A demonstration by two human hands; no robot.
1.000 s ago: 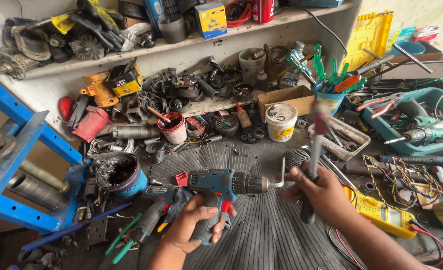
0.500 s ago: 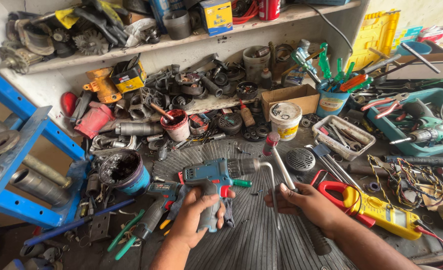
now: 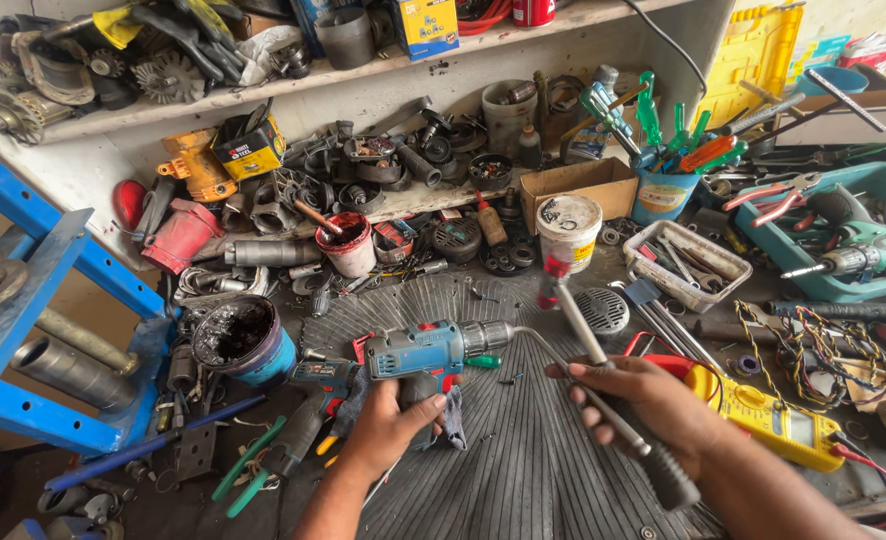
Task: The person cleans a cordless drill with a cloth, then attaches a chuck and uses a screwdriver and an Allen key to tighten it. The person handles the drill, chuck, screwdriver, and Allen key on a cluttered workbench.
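Cluttered from wall to edge, the workbench [image 3: 523,480] carries a dark ribbed mat under both hands, and that mat is the only fairly open patch, reaching from the wrists toward the near edge. On it the left hand [image 3: 388,430] is wrapped tight around the handle of a blue cordless drill [image 3: 433,350], fingers curled shut on the grip along with a scrap of grey cloth [image 3: 450,420]; the drill lies level, its dark chuck pointing toward the other hand with a thin bent metal rod [image 3: 538,345] running out of it. The right hand [image 3: 653,410] is closed around a long tool with a black handle [image 3: 663,470], the handle end sticking out below the palm toward the near edge and the pale shaft slanting up and away to a red-tipped end just in front of a white plastic tub [image 3: 568,228]. The two hands are near each other but apart, with bare mat between them. Just left of the left hand lie a second, darker drill [image 3: 313,385] and green-handled pliers [image 3: 253,475], and beyond them a blue pot of black grease [image 3: 238,340]. Just right of the right hand a yellow meter [image 3: 773,420] with red leads hems it in, and a round metal strainer [image 3: 601,308] lies just beyond its knuckles. Farther back the bench is packed with parts up to the wall shelf [image 3: 293,85].
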